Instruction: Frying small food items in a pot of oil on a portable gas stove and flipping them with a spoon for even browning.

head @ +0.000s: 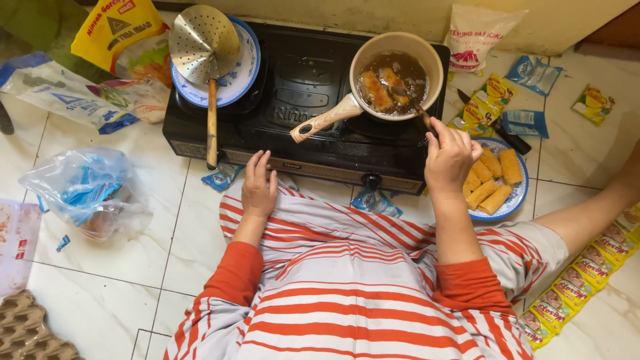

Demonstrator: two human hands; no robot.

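A black two-burner stove (300, 87) sits on the tiled floor (120, 267). On its right burner, a cream pan (400, 73) holds frying rolls (377, 90). The right hand (450, 157) pinches a utensil handle (421, 115), its grip closed. The left hand (259, 187) rests flat, fingers loose, at the stove's front edge.

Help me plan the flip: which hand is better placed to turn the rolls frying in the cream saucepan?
Right hand: it holds the utensil in the saucepan; left hand rests on the lap.

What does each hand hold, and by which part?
Right hand: a spoon, by its handle's end. Left hand: nothing; it rests on the striped cloth.
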